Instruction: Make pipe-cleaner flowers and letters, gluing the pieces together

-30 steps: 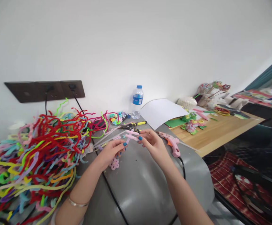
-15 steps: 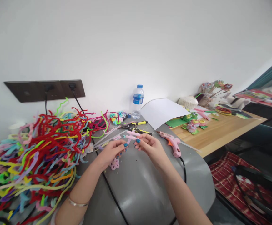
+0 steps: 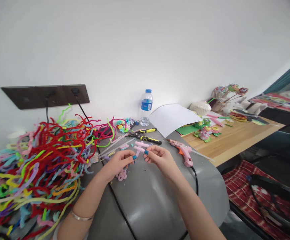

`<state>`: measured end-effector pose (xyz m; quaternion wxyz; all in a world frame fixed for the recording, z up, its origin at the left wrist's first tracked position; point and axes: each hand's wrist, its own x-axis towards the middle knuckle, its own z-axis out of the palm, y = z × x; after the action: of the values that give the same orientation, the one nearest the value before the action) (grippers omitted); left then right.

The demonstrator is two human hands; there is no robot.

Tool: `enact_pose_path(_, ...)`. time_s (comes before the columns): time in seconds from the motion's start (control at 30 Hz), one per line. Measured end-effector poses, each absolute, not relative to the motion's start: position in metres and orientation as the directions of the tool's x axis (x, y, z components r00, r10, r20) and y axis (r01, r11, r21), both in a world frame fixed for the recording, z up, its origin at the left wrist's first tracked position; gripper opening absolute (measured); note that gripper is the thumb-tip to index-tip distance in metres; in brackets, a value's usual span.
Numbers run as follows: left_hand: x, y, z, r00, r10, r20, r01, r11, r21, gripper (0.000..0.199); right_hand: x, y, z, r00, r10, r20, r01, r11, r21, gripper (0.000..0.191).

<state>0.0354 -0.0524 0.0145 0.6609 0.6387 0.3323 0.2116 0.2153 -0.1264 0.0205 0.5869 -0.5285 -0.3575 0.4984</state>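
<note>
A short pink pipe cleaner [image 3: 140,149] lies between my two hands, over the grey table [image 3: 145,190]. My right hand [image 3: 161,160] pinches its right end between thumb and fingers. The fingers of my left hand [image 3: 120,164] are closed beside its lower left end; what they grip is mostly hidden. Just beyond are pink pieces and yellow-and-black pliers [image 3: 150,139]. Under my left hand sits a pink pipe-cleaner flower [image 3: 122,175]. To the right of my right hand lies a pink hot glue gun [image 3: 183,150].
A large tangle of coloured pipe cleaners [image 3: 42,166] covers the left side. A water bottle [image 3: 146,108] stands by the wall, next to white paper [image 3: 172,118]. Black cables [image 3: 120,208] cross the table. Crafted flowers [image 3: 206,133] sit on a wooden board [image 3: 235,140] at right.
The pink pipe cleaner has shifted slightly down between my hands. Both hands keep nearly the same pinch, and the view has moved a little.
</note>
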Motion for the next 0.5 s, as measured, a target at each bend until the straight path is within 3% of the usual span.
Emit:
enact_pose_path(0.3,0.030,-0.051,0.015,0.663,0.686,-0.300,0.228,0.196,0.954,0.034,0.224,-0.133,0.009,0.244,0.950,-0.196,-0.134,-0.168,-0.977,0.054)
enact_pose_path(0.5,0.026,-0.050,0.009,0.680,0.592,-0.432,0.369,0.233,0.900,0.035,0.243,-0.148,-0.008,0.397,0.911,-0.107,0.034,-0.131,-0.991,0.043)
